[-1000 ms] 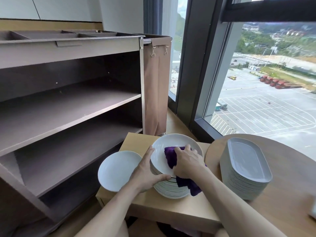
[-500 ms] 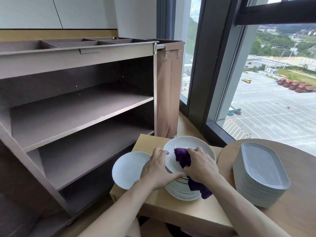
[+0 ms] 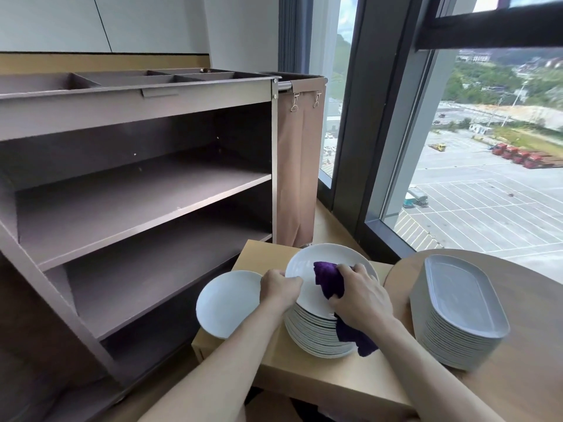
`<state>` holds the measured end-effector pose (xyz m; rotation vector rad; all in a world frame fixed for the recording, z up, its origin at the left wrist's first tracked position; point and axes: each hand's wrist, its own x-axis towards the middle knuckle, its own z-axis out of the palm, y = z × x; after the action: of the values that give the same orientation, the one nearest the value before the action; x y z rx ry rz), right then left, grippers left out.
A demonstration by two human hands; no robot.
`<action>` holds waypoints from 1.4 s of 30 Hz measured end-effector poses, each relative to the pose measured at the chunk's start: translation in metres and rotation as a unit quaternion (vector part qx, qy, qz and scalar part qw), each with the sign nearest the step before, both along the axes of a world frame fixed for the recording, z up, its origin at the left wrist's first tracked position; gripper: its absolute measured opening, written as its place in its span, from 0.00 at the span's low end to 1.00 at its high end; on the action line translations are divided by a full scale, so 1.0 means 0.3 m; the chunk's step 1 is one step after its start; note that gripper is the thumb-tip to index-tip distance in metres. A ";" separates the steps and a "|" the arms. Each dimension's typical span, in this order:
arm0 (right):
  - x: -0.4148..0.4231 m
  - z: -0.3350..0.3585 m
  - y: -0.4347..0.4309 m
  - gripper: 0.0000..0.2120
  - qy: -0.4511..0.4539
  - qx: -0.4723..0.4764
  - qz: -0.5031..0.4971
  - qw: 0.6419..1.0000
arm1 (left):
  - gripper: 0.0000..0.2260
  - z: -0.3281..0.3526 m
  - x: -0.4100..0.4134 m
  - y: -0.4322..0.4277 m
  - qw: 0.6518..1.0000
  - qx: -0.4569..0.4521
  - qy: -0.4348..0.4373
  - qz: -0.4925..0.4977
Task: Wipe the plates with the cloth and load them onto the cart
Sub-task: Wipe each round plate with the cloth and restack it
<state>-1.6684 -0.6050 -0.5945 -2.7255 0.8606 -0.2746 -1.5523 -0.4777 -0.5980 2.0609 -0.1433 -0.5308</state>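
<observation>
In the head view, the near-left rim of the top plate [image 3: 307,269] is gripped by the left hand [image 3: 281,289], whose fingers [image 3: 294,281] are curled over its edge. A purple cloth [image 3: 329,280] is bunched in the right hand [image 3: 361,295], with the fingers closed round it and pressing it onto the plate's face; a loose end of the cloth hangs below that hand over the stack's near side. The plate is seen on a stack of round plates [image 3: 316,336], directly under both hands, on a pale wooden desk [image 3: 304,376]. A single round plate [image 3: 228,303] lies just left of the left fingers. A stack of oval plates [image 3: 463,315] is set to the right of the right hand on a round desk [image 3: 533,376]. The cart [image 3: 137,190], with open shelves, stands beyond and to the left of the left hand.
</observation>
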 end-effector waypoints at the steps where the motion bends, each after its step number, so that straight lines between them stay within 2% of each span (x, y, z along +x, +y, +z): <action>1: 0.004 0.000 -0.001 0.22 0.007 0.008 0.000 1.000 | 0.06 0.010 0.000 -0.006 1.000 0.004 0.009 0.008; 3: 0.011 0.000 -0.001 0.21 0.020 0.021 0.000 1.000 | 0.04 0.045 -0.006 -0.016 0.999 0.034 0.011 0.005; 5: 0.020 -0.002 -0.001 0.20 0.031 0.020 0.001 0.999 | 0.17 0.040 0.005 -0.032 0.998 0.062 0.006 -0.002; 7: 0.026 -0.007 0.000 0.20 0.040 0.009 0.003 0.999 | 0.22 0.032 0.011 -0.035 0.996 0.093 -0.006 -0.008; 15: 0.026 -0.031 0.000 0.21 0.032 -0.024 0.014 0.999 | 0.23 0.007 0.015 -0.028 0.985 0.154 -0.049 -0.064; 22: 0.019 -0.039 -0.009 0.24 -0.008 -0.007 0.021 1.000 | 0.12 0.027 0.032 0.001 0.967 0.165 -0.139 -0.135; 26: 0.016 -0.037 -0.012 0.24 -0.029 0.007 0.025 0.999 | 0.10 0.036 0.033 0.022 0.976 0.119 -0.116 -0.142; 29: 0.002 -0.038 -0.010 0.26 -0.066 0.007 0.017 0.998 | 0.12 0.033 0.044 0.033 0.987 0.071 -0.075 -0.124; 33: -0.017 -0.026 -0.005 0.30 -0.124 -0.006 0.007 0.992 | 0.10 0.038 0.049 0.031 0.989 0.036 -0.092 -0.107; 42: -0.020 -0.002 0.002 0.31 -0.210 0.015 -0.015 0.977 | 0.14 0.047 0.139 0.197 0.997 -0.054 -0.060 -0.016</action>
<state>-1.6744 -0.6042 -0.5950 -2.4872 0.7726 -0.8026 -1.5105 -0.4185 -0.5840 1.9882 -0.2698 -0.4098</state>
